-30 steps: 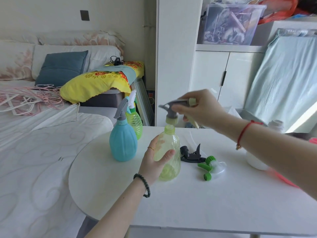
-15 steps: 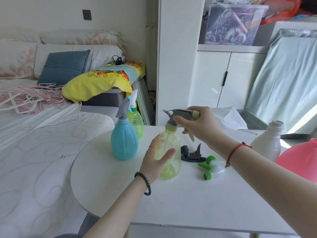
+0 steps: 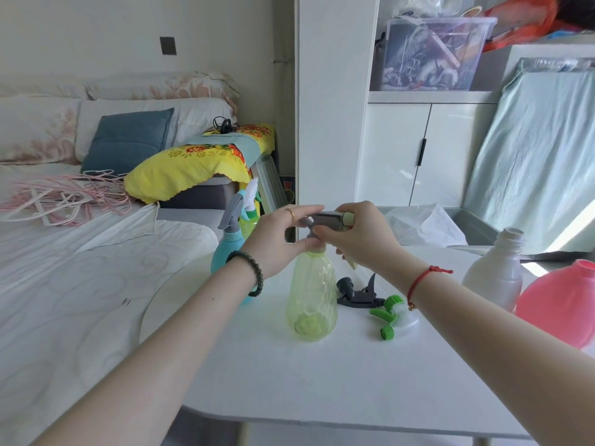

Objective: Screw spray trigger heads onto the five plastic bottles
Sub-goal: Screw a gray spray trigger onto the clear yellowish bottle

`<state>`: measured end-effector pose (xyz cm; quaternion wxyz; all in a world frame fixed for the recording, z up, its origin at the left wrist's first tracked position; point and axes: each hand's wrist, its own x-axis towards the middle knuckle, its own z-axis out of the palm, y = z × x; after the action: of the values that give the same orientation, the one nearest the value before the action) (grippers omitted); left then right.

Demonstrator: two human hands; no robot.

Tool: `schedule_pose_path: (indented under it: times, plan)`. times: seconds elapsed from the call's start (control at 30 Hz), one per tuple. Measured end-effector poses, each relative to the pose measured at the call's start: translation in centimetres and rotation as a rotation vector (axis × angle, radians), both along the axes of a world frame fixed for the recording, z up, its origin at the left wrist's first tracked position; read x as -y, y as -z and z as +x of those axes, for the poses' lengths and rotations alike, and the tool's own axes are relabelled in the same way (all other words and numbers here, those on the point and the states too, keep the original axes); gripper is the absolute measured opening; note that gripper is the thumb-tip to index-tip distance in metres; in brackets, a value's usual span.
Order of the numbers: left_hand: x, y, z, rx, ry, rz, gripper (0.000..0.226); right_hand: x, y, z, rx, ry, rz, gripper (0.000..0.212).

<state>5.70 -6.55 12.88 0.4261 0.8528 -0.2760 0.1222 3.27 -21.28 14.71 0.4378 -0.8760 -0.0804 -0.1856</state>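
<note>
A clear yellow-green bottle point(image 3: 311, 304) stands upright on the white table point(image 3: 322, 375). A grey spray trigger head point(image 3: 328, 218) sits on its neck. My right hand point(image 3: 357, 233) grips the head from the right. My left hand point(image 3: 280, 239) pinches the head's collar at the neck from the left. A blue bottle point(image 3: 225, 249) and a green bottle point(image 3: 249, 220) behind it both carry trigger heads. A white bottle point(image 3: 495, 268) and a pink bottle point(image 3: 560, 304) stand at the right with open necks. Two loose heads, one black point(image 3: 357, 292) and one green point(image 3: 386, 313), lie beside the yellow-green bottle.
A bed point(image 3: 64, 284) with pink hangers point(image 3: 61, 197) and a yellow pillow point(image 3: 190, 169) runs along the left. White cabinets point(image 3: 418, 149) and a draped cloth point(image 3: 531, 156) stand behind the table. The table's front edge is near me.
My left hand has left the bottle's body and risen to the neck. My right hand has lowered the grey head onto the bottle and holds it there.
</note>
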Motion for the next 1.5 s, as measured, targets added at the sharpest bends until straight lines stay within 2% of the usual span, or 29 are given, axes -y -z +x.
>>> schedule_pose_path:
  times: [0.07, 0.2, 0.23, 0.3, 0.33, 0.37, 0.43, 0.5, 0.63, 0.73, 0.87, 1.03, 1.13, 1.2, 1.3, 1.33, 1.4, 1.5]
  plan:
    - [0.0, -0.7, 0.2, 0.05, -0.017, 0.139, 0.049, -0.4, 0.1, -0.1, 0.006, -0.014, -0.002, 0.017]
    - [0.2, -1.9, 0.4, 0.045, -0.079, 0.154, 0.034, -0.1, 0.4, -0.3, -0.026, -0.085, 0.051, 0.019]
    - [0.2, -1.9, 0.4, 0.033, -0.088, 0.149, 0.034, 0.4, 0.6, -0.3, -0.087, -0.146, 0.124, 0.026]
    - [0.3, -1.9, 0.3, 0.005, -0.096, 0.122, 0.035, 1.7, 1.5, -0.2, -0.245, -0.263, 0.401, 0.048]
    - [0.4, -1.9, 0.3, -0.007, -0.095, 0.111, 0.035, 2.2, 2.1, -0.1, -0.302, -0.293, 0.558, 0.055]
    - [0.4, -1.9, 0.3, -0.017, -0.091, 0.105, 0.035, 2.3, 2.8, -0.1, -0.33, -0.31, 0.668, 0.052]
    - [0.5, -1.9, 0.2, -0.034, -0.086, 0.093, 0.036, 2.1, 4.6, 0.1, -0.3, -0.307, 0.607, 0.031]
    - [0.5, -1.9, 0.2, -0.055, -0.082, 0.066, 0.037, 1.5, 5.7, 0.3, -0.272, -0.327, 0.533, 0.033]
    - [0.3, -1.8, -0.1, -0.099, -0.062, -0.001, 0.037, 1.3, 6.4, 1.0, -0.24, -0.495, 0.589, 0.026]
    - [0.2, -1.5, -0.2, -0.104, -0.064, -0.019, 0.035, 1.0, 6.7, 1.2, -0.21, -0.541, 0.538, 0.026]
    - [-0.1, -1.3, 0.0, -0.125, -0.07, -0.068, 0.036, -0.1, 7.3, 1.2, -0.111, -0.464, 0.525, 0.016]
    - [0.2, -1.3, 0.1, -0.144, -0.033, -0.045, 0.038, -1.5, 8.0, 1.1, 0.006, -0.258, 0.569, 0.025]
    - [-0.1, -1.3, 0.1, -0.132, -0.018, -0.029, 0.037, -2.4, 8.4, 1.0, 0.083, -0.16, 0.577, 0.019]
    - [-0.1, -1.3, 0.0, -0.108, -0.027, -0.003, 0.037, -2.7, 8.5, 1.0, 0.075, -0.177, 0.582, 0.02]
    - [0.0, -1.5, 0.1, -0.069, -0.034, 0.032, 0.035, -2.6, 8.5, 1.1, 0.054, -0.263, 0.523, 0.007]
    - [0.0, -1.5, 0.1, -0.064, -0.031, 0.036, 0.035, -2.6, 8.4, 1.0, 0.063, -0.272, 0.51, 0.011]
    - [0.0, -1.5, 0.1, -0.059, -0.021, 0.049, 0.036, -2.7, 8.3, 1.1, 0.084, -0.225, 0.502, 0.005]
    - [-0.2, -1.4, 0.3, -0.065, -0.003, 0.069, 0.035, -3.5, 8.4, 1.3, 0.143, -0.1, 0.557, 0.019]
